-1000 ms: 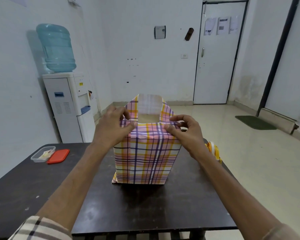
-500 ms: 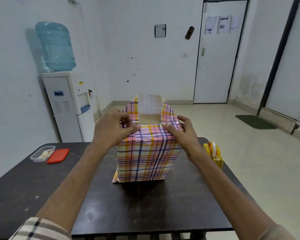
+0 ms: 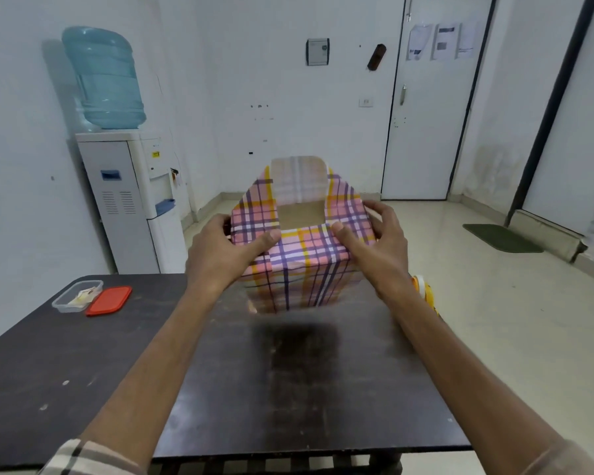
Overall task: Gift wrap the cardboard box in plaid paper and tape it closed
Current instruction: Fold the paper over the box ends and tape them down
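Note:
A cardboard box wrapped in pink, purple and orange plaid paper is held just above the dark table, tilted away from me. Its top end is partly folded: brown cardboard shows between the side flaps, and the far flap stands up. My left hand grips the box's left top edge, thumb on the folded near flap. My right hand grips the right top edge, thumb on the paper. A yellow tape dispenser sits at the table's right edge, partly hidden by my right wrist.
A clear plastic container and its red lid lie at the table's far left. A water dispenser stands behind the table on the left. A shut door and a green mat are at the back right.
The box rested on the table with both hands pressing the near flap down. Now both hands grip its sides and it is lifted, farther from me, and tilted away.

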